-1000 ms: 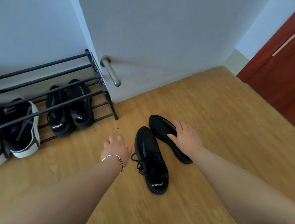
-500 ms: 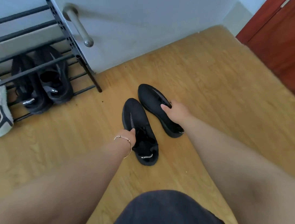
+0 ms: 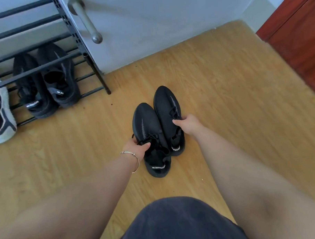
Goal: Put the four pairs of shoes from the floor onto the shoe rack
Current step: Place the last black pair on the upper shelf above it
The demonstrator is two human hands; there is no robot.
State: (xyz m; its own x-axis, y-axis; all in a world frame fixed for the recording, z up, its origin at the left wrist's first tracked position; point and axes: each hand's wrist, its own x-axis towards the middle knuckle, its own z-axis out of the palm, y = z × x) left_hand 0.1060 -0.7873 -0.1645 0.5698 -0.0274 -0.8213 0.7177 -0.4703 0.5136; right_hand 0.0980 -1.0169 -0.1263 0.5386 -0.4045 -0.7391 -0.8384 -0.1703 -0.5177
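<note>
1. Black knit on blond wood: two black sneakers sit side by side on the wooden floor (image 3: pixel 223 84), toes pointing away toward the white door (image 3: pixel 158 25), their sides touching.
2. Left hand (image 3: pixel 139 147), thin bangle (image 3: pixel 132 159) on the wrist, is clamped on the left sneaker (image 3: pixel 148 127) at the laces and collar, thumb on top, the other fingers curled round the outer side.
3. Right hand (image 3: pixel 188 124) grips the right sneaker (image 3: pixel 166 104) around mid-length, thumb pressed on the upper by the laces, the other fingers wrapped over the far side and out of sight.
4. Both sneakers look to be resting on the boards; the left one lies nearer the person, its heel tab with white lettering showing.
5. Over at upper left stands the black metal shoe rack (image 3: pixel 89 55), just beside the door and under its metal door handle (image 3: pixel 87 23).
6. On the lowest tier: a matching black pair (image 3: pixel 46 82), heels out, and at the frame's left edge a grey-and-white trainer (image 3: pixel 1 111), only partly in view.
7. Upper rails of the rack show no shoes in the part visible.
8. Red-brown wooden panel (image 3: pixel 297 33) closes off the far right; dark shorts (image 3: pixel 181 223) fill the bottom centre between the two forearms.
</note>
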